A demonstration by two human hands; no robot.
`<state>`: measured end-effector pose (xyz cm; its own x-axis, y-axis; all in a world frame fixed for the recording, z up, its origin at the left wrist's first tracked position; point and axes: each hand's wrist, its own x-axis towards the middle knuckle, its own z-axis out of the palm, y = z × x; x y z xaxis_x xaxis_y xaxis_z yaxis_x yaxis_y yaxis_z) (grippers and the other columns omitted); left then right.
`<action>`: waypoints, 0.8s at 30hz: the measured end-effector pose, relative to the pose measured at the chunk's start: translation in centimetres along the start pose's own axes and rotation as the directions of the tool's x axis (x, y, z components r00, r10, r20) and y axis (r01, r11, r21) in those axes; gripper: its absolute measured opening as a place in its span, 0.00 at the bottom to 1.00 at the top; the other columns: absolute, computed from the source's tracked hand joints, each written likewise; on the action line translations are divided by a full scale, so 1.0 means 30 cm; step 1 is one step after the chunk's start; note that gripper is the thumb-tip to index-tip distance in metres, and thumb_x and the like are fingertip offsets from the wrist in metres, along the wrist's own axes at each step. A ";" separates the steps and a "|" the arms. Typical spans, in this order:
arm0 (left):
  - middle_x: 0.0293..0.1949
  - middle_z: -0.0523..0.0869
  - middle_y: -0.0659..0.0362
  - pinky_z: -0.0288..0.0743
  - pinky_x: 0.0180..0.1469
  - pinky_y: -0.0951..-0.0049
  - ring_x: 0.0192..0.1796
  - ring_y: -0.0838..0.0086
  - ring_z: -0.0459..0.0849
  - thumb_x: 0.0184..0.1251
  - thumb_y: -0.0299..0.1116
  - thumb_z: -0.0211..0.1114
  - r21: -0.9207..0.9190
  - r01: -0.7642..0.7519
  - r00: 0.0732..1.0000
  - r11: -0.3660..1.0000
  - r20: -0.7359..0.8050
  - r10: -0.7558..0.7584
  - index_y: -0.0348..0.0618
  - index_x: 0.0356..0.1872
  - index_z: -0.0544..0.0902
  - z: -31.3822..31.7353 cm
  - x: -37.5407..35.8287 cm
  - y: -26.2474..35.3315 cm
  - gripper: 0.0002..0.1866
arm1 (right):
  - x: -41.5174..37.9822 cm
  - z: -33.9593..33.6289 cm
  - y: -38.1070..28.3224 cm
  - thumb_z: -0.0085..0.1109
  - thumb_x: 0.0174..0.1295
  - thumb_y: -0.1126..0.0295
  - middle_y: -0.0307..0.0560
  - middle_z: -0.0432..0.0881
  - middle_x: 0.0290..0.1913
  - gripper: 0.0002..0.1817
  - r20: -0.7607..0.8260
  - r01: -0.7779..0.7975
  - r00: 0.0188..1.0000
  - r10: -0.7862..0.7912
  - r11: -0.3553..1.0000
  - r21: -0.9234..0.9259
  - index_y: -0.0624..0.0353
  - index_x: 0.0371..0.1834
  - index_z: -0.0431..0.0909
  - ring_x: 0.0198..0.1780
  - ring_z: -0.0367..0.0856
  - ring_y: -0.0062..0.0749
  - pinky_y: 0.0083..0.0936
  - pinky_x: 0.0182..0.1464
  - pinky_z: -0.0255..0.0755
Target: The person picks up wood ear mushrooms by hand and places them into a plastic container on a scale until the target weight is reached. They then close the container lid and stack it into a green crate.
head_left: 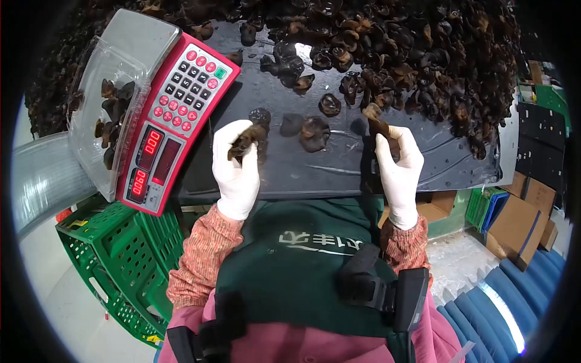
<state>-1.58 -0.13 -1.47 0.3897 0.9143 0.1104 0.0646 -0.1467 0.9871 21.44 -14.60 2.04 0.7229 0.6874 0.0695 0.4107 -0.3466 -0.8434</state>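
My left hand (235, 178), in a white glove, pinches a dark wood ear mushroom (246, 141) between thumb and fingers, above the near edge of the black table. Farther right, my gloved right hand (400, 172) is closed on another wood ear mushroom (378, 126), brown with a paler tip. Between the hands, a few loose wood ears (315, 133) lie on the wet dark surface. Left of my left hand stands a red weighing scale (175, 115) with lit digits. On its pan sits a clear plastic tray (100, 142) with several wood ears inside.
A large heap of wood ears (417, 54) covers the back and right of the table (284, 175). Clear stacked trays (48, 181) are at the far left. Green crates (115, 254) stand below left; cardboard boxes (514, 227) lie below right.
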 end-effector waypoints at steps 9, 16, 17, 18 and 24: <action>0.55 0.86 0.56 0.77 0.65 0.60 0.60 0.67 0.84 0.80 0.27 0.63 -0.688 0.235 0.937 0.687 -0.028 -0.349 0.38 0.62 0.80 -0.020 0.070 0.164 0.14 | -0.023 -0.030 0.007 0.66 0.68 0.80 0.44 0.83 0.39 0.07 -0.017 0.138 0.990 -0.140 0.986 -0.090 0.64 0.47 0.83 0.37 0.80 0.26 0.21 0.44 0.75; 0.58 0.85 0.54 0.77 0.67 0.54 0.62 0.65 0.82 0.82 0.26 0.60 -0.479 -0.216 0.953 0.851 -0.291 0.078 0.38 0.63 0.80 -0.240 0.213 0.389 0.14 | -0.052 0.010 0.057 0.63 0.68 0.83 0.44 0.83 0.42 0.08 -0.079 0.251 0.962 -0.262 0.959 -0.130 0.64 0.49 0.82 0.38 0.80 0.26 0.21 0.43 0.75; 0.58 0.85 0.53 0.78 0.67 0.55 0.61 0.65 0.82 0.82 0.24 0.60 -0.354 -0.332 0.914 0.875 -0.351 0.204 0.37 0.63 0.79 -0.296 0.252 0.414 0.14 | -0.059 0.016 0.061 0.64 0.68 0.83 0.45 0.83 0.42 0.08 -0.095 0.271 0.954 -0.283 0.954 -0.129 0.64 0.49 0.82 0.38 0.81 0.27 0.21 0.42 0.75; 0.58 0.85 0.53 0.78 0.67 0.56 0.61 0.66 0.82 0.81 0.23 0.60 -0.145 -0.360 0.863 0.922 -0.427 0.270 0.35 0.63 0.79 -0.360 0.276 0.416 0.14 | -0.065 0.017 0.072 0.64 0.67 0.84 0.46 0.83 0.42 0.09 -0.094 0.288 0.949 -0.301 0.949 -0.124 0.64 0.49 0.82 0.38 0.82 0.30 0.22 0.42 0.76; 0.71 0.77 0.46 0.61 0.79 0.61 0.75 0.59 0.73 0.67 0.32 0.78 0.756 -0.054 0.917 0.653 -0.221 0.332 0.36 0.74 0.73 -0.556 0.298 0.359 0.36 | -0.115 -0.016 0.049 0.67 0.57 0.84 0.50 0.87 0.40 0.16 0.068 0.475 0.877 -0.476 0.837 -0.271 0.60 0.50 0.85 0.39 0.85 0.45 0.36 0.44 0.79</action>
<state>-12.72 12.76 12.09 0.1761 0.8731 0.4546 0.7152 -0.4308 0.5504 19.80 -17.78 0.82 0.4008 0.8109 0.4264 0.8380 -0.1364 -0.5283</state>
